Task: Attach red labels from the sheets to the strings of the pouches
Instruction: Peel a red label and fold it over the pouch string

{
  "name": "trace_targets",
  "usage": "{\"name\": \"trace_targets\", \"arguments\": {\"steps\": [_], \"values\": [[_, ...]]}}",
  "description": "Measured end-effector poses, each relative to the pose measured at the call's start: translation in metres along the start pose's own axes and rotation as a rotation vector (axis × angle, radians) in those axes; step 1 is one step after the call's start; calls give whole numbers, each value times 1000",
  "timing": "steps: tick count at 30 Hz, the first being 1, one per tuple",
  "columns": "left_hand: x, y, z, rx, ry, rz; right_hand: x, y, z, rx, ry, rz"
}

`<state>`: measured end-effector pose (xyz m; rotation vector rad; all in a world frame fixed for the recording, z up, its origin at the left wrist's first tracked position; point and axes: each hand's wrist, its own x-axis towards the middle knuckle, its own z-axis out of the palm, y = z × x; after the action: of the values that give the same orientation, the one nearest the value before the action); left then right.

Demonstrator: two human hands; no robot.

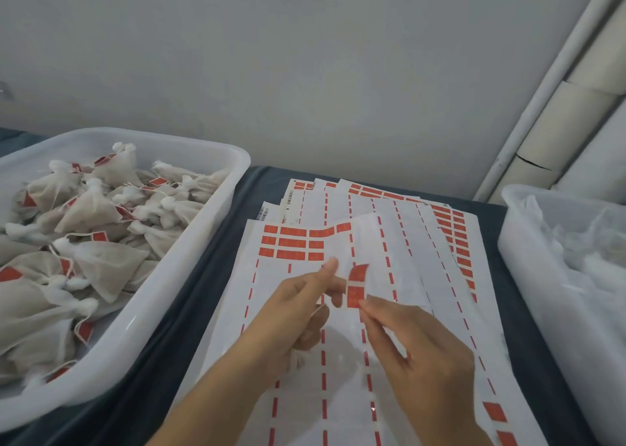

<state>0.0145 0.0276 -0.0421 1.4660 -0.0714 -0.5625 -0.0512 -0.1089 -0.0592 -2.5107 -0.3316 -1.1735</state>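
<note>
Red label held upright between two hands over the label sheets, ready to fold onto a pouch string.

The left hand (pixel 298 303) and right hand (pixel 416 347) meet above the sheets (pixel 399 276), the right fingertips (pixel 367 305) pinching the lower end of a red label (pixel 355 288), the left fingers closed just beside it with a pouch (pixel 298 361) bunched under the palm, probably so the string stays within reach; the string itself cannot be made out. The label's long axis runs nearly vertical in view, its top curling away toward the wall. Finished pouches fill the left tub (pixel 216 215); the right tub (pixel 528 269) seems to hold unlabelled ones, keeping done and undone apart on the table (pixel 203 293).
</note>
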Motion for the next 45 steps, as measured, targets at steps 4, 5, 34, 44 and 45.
{"name": "trace_targets", "arguments": {"steps": [4,5,34,44,45], "values": [[-2,0,4,85,-33,62,-2,5,-3,6,30,60],[-3,0,4,90,-58,83,-4,6,-3,10,32,69],[5,-2,21,-6,-56,21,-8,-5,1,387,-254,292],[4,-7,16,64,-196,134,-11,2,5,403,-274,328],[3,-7,15,50,-202,134,-11,2,5,394,-277,323]]}}
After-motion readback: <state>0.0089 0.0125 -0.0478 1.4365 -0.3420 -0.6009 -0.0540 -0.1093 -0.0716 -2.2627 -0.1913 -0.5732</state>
